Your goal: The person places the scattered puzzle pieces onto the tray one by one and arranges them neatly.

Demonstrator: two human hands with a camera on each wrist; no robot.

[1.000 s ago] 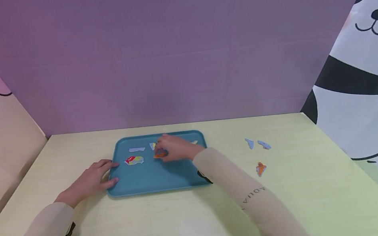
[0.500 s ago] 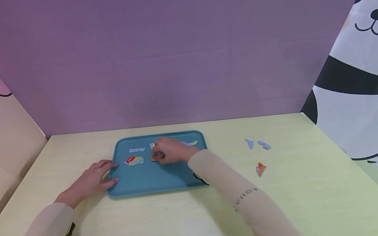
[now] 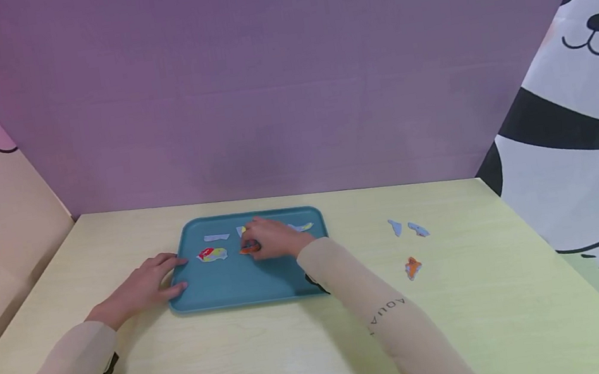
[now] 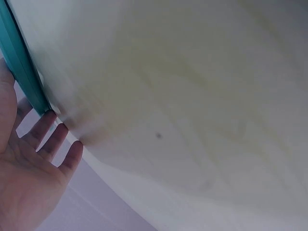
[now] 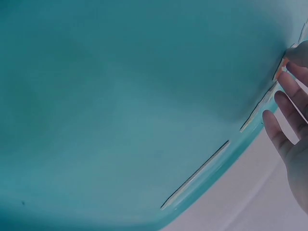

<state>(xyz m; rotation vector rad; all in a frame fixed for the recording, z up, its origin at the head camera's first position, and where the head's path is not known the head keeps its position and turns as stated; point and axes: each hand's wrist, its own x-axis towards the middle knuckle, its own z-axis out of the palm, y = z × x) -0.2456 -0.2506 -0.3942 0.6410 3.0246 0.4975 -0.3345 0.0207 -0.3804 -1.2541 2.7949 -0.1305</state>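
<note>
My right hand (image 3: 272, 237) is over the blue tray (image 3: 244, 287), its thumb and index finger pinching an orange puzzle piece (image 3: 249, 250) at the tray surface. The right wrist view shows that orange piece (image 5: 280, 67) between the fingertips, the other fingers spread loosely. A red and yellow piece (image 3: 212, 254) lies to its left. Behind it are a pale strip-shaped piece (image 3: 217, 237) and a white and yellow piece (image 3: 240, 230), partly covered by the hand. My left hand (image 3: 146, 285) rests at the tray's left rim with fingers extended; in its wrist view the fingertips touch the rim (image 4: 26, 72).
On the wooden table (image 3: 233, 369), right of the tray, lie two pale blue pieces, one narrow (image 3: 395, 228) and one bent (image 3: 418, 229), with another orange piece (image 3: 413, 267) nearer. One more pale piece (image 3: 302, 227) sits in the tray's back right. A purple panel (image 3: 263, 90) stands behind the table.
My right hand has slid slightly left and nearer with the orange piece, then held still over the last half second. The left hand has stayed at the rim.
</note>
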